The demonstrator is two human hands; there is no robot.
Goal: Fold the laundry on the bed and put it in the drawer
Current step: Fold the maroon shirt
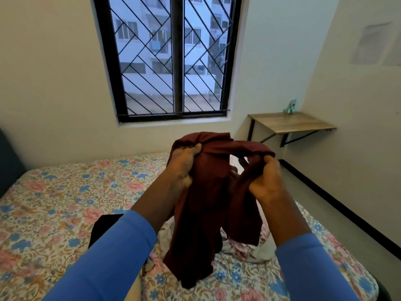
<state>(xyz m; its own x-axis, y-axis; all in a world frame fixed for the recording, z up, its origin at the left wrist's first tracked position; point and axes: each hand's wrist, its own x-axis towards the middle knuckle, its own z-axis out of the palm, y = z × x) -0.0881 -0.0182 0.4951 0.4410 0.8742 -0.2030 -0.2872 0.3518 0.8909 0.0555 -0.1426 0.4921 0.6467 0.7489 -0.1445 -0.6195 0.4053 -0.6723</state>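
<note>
The left hand (184, 166) has its fingers curled tight round a bunched fold near the top of a maroon garment (208, 205), knuckles up and thumb pressed into the cloth. The right hand (268, 181) grips another gathered part of the same garment just to the right and slightly lower, its fingers closed over the fabric. Between the two hands the top edge of the cloth arches in a loose band with a gap beneath it. The rest hangs down in two long dark-red folds, and its lowest end reaches to, or just above, the bed (54, 192); whether it touches cannot be told. Both forearms rise from the bottom of the view in blue sleeves (112, 257). Under the hanging garment lies a crumpled pale floral cloth (251, 248), heaped on the mattress near the right forearm. A black garment (102, 229) lies on the sheet beside the left forearm and is partly hidden by it. The bed carries a sheet printed with pink and blue flowers, and a dark headboard (8, 161) stands at its left end. Beyond the bed, a black-framed window (171, 59) with a diagonal metal grille is set in the far wall. To the right, a wooden wall shelf (290, 122) on black brackets bears a small teal figurine (290, 106).
</note>
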